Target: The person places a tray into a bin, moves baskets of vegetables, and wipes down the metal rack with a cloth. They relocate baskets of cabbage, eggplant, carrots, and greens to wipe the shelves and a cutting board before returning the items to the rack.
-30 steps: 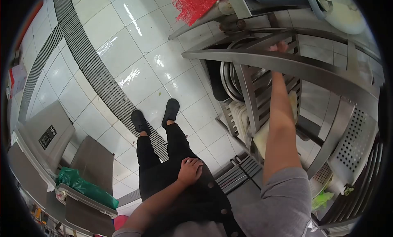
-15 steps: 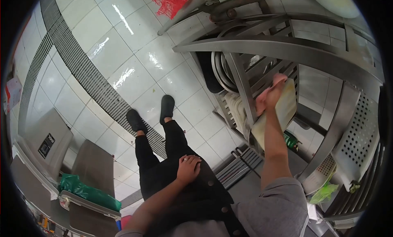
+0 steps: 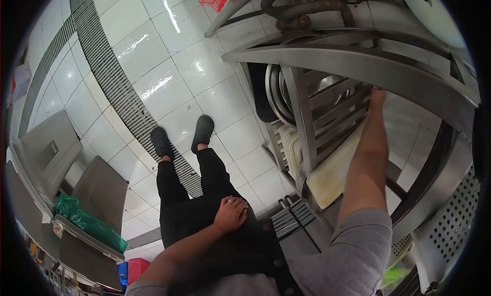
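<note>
My right hand [image 3: 377, 97] reaches to the far end of the slatted metal rack [image 3: 335, 109], by its frame bar. Its fingers are mostly hidden, and no cloth can be made out in it. Beneath my forearm lies a pale, yellow-stained cutting board [image 3: 330, 178] on the rack's lower part. My left hand [image 3: 231, 213], with a ring on one finger, rests flat on my black apron [image 3: 204, 234] and holds nothing.
Round metal pans [image 3: 279, 94] stand inside the rack's left side, above a folded whitish cloth [image 3: 291, 150]. A perforated white tray [image 3: 450, 224] is at right. Grey bins [image 3: 48, 142] and a green plastic bag [image 3: 89, 224] sit at left. A drain grate [image 3: 110, 66] crosses the tiled floor.
My right hand has moved from the cutting board, where it held a pink cloth, to the rack's far end. The cloth is out of sight. My left hand stays on the apron.
</note>
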